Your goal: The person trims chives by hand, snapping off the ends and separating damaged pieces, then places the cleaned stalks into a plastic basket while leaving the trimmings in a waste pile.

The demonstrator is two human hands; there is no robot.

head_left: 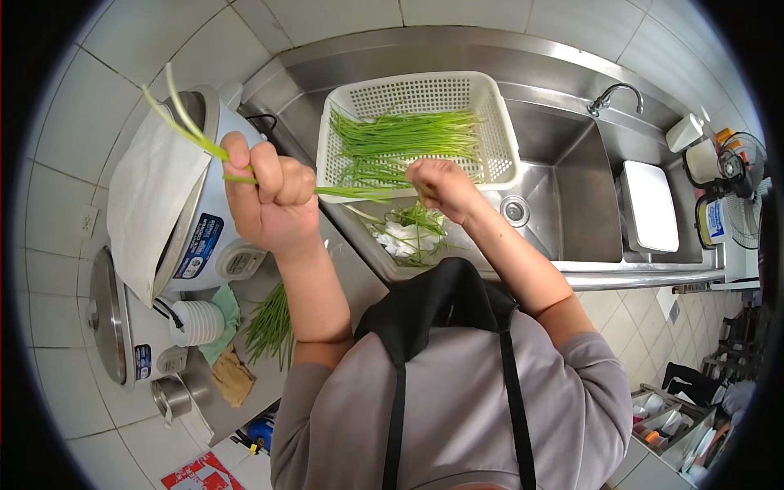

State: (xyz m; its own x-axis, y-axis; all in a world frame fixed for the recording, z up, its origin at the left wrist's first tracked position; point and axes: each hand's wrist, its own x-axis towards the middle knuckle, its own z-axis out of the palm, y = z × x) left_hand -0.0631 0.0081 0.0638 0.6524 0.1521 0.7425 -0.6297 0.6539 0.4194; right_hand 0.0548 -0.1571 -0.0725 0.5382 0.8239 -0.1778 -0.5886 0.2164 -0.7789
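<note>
My left hand [273, 192] is raised and closed in a fist around a few thin green onions [351, 193]. Their pale ends stick out to the upper left, and the green leaves run across toward my right hand [445, 188]. That hand is closed at the leaf ends, over the near rim of a white perforated basket [508, 139]. Inside the basket lies a layer of green onions [408, 135], lined up side by side. Below the basket, a heap of green trimmings [420, 229] rests with a crumpled white plastic bag [404, 241].
A steel sink [563, 188] with a faucet [612, 98] lies to the right, beside a white lidded container [651, 206]. Two rice cookers [212, 237] stand left, near stacked white cups [198, 322]. Another green onion bunch [271, 327] lies on the counter by my left arm.
</note>
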